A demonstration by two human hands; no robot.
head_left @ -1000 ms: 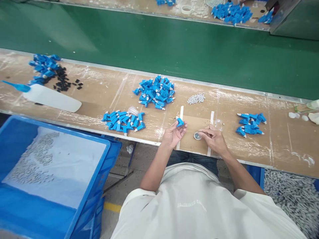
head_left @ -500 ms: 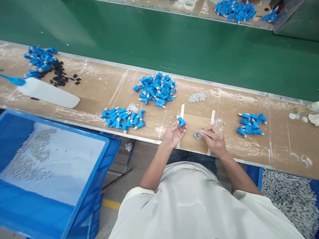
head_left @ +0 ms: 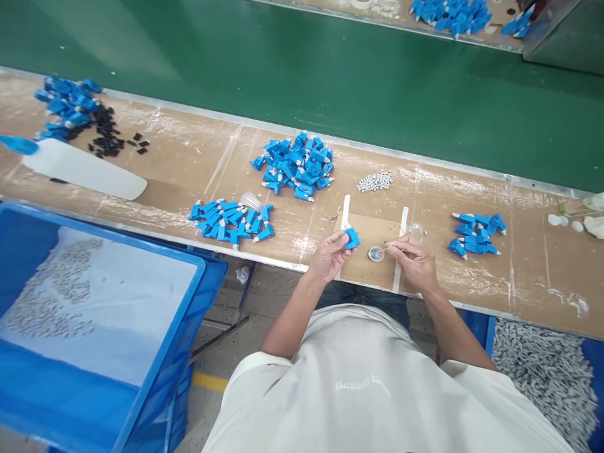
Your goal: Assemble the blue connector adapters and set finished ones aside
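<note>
Between its fingertips, my left hand [head_left: 329,257] holds a blue part [head_left: 352,238] with a white tip, over the taped cardboard sheet [head_left: 363,273]. My right hand [head_left: 414,261] is closed on a thin stick [head_left: 385,248], whose far end is at a small round dish [head_left: 376,253] with dark content. Behind the sheet lies a small pile of white pieces [head_left: 375,182]. A large heap of blue parts [head_left: 297,165] is to the back left, with a second group [head_left: 231,221] nearer the table edge and a smaller group [head_left: 476,234] to the right.
A white bottle [head_left: 87,171] with a blue tip lies on the left of the table [head_left: 189,157], near black pieces [head_left: 107,135] and more blue parts [head_left: 68,104]. A blue crate [head_left: 177,308] stands below left. Grey pieces [head_left: 542,371] fill a container below right.
The blue part in my left hand has moved slightly right and been turned. My right hand has shifted right, away from the dish, and the stick now shows between them.
</note>
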